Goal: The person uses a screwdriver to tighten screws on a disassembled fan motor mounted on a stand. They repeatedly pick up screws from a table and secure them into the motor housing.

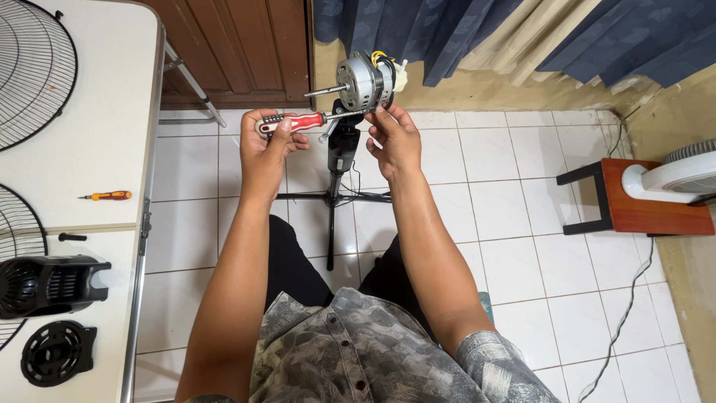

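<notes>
1. Bare silver metal fan motor [362,80] with projecting shaft, perched atop a black stand pole [341,149], far centre of the scene, above the white tiled floor [514,224].
2. Probably heavy for its size, rigid, smooth on the casing; yellow wiring and a white plastic part at its right rear look delicate, so best gripped round the metal body, never by wires or shaft.
3. Red-and-black-handled screwdriver [292,122], light and stiff, ribbed handle giving sure grip; blade lying level, pointing right toward the motor's underside.
4. Left hand [267,143] raised, forearm stretched forward, fingers wrapped tight on the screwdriver handle.
5. Right hand [395,138] lifted likewise, palm turned left, fingers curled up against the motor's lower right side; whether clamped on it or merely touching, cannot tell.
6. White counter [112,134] at left bearing a small orange screwdriver [108,196], wire fan grilles [33,67] and black plastic housings [48,285].
</notes>
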